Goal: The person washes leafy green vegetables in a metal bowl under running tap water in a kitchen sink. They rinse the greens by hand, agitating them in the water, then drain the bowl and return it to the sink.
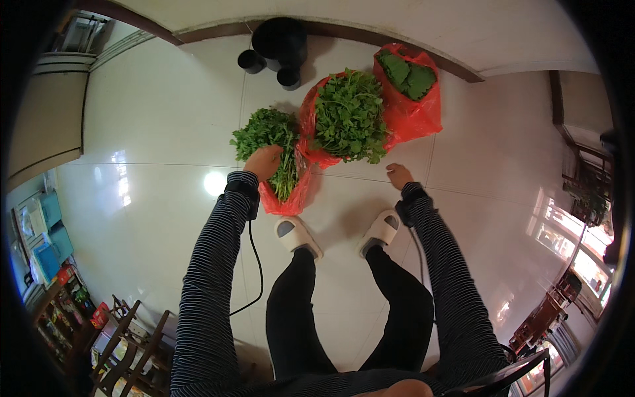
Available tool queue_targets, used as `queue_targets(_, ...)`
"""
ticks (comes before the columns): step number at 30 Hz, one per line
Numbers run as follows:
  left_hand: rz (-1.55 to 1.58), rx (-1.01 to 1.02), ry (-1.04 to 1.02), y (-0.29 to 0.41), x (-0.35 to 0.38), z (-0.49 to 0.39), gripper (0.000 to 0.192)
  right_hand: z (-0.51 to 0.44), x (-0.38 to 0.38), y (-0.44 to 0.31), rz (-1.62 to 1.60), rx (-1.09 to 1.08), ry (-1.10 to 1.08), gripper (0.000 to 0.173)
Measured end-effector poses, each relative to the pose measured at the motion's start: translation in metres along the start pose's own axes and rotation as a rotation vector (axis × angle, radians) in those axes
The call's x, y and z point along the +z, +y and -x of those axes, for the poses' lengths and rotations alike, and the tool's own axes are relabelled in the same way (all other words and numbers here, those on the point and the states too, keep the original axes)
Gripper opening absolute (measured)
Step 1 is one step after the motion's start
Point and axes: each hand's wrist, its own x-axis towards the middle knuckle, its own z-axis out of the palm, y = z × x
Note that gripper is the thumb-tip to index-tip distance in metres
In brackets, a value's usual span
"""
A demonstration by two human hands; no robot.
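My left hand [265,162] lies over a bunch of leafy green herbs [270,130] whose stems rest on a red plastic bag [286,202]; whether its fingers grip the stems cannot be told. Right of it, a bigger bundle of leafy greens [349,118] fills another red bag [308,119]. Behind that to the right, a third red bag [415,118] holds broad green leaves [408,75]. My right hand [400,175] hovers just below the middle bundle, fingers somewhat curled, touching no vegetable.
Black cylindrical containers [281,42], one large and two small, stand near the wall at the back. My slippered feet [299,235] are on the tiled floor close to the left bag. Wooden chairs [131,347] stand at lower left. Cables hang from both wrists.
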Motion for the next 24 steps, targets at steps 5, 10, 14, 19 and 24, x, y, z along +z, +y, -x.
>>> queue_targets(5,0.051,0.092,0.155,-0.013,0.033,-0.070,0.022,-0.085,-0.001,0.061,-0.301,-0.089,-0.266,0.025)
queue_targets(10,0.030,0.120,0.277,-0.024,0.048,-0.141,0.030,-0.132,0.040,0.056,-0.022,-0.311,-0.482,0.027)
queue_targets(14,-0.037,0.054,0.099,-0.036,0.053,-0.177,0.031,-0.149,0.063,0.049,-0.029,-0.386,-0.458,0.029)
queue_targets(19,0.237,-0.167,0.042,-0.006,0.058,-0.173,0.018,-0.141,0.054,0.039,-0.227,-0.375,-0.387,0.034)
queue_targets(24,0.935,-0.190,-0.137,0.010,0.080,-0.133,0.014,-0.117,0.026,0.056,-0.740,-0.250,-0.322,0.038)
